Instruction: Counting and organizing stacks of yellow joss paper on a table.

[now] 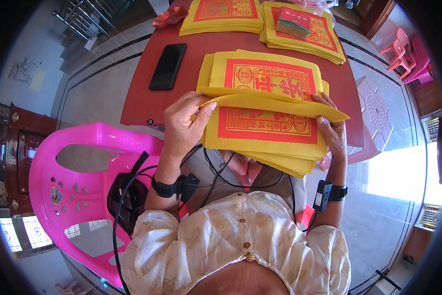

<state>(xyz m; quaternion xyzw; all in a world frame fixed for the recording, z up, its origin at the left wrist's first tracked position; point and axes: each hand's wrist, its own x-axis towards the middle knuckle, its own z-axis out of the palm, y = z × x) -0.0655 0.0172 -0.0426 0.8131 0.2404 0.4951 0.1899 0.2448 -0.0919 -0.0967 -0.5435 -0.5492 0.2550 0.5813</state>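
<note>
Hands first: my left hand (184, 125) closes on the left edge of a stack of yellow paper sheets (265, 135), thumb on top near the fold, fingers tucked underneath. My right hand (331, 130) pinches the right edge of the same stack, fingertips (321, 120) lying on the top face. Between them, the uppermost sheet (275, 105) is lifted and bent over in a soft roll, so its plain yellow underside shows as a band across the middle.

The stack hangs over the near edge of the red table (142, 103), partly above my lap, partly over the tabletop. Each sheet is yellow with a red printed rectangle in the centre.

I judge the paper to be thin, light and floppy: one sheet curls under its own weight, and the pile sags where nothing holds it. It likely tears or creases if pulled at a corner, and the sheets may slide on one another. The side edges, gripped with a flat thumb and fingers, seem the safest hold.

Farther off, a black phone (167, 66) lies on the table to my left. Two more yellow stacks (223, 17) rest at the far edge, with a small red and green packet (292, 22) on the right-hand one. A pink plastic chair (83, 172) stands at my left.
</note>
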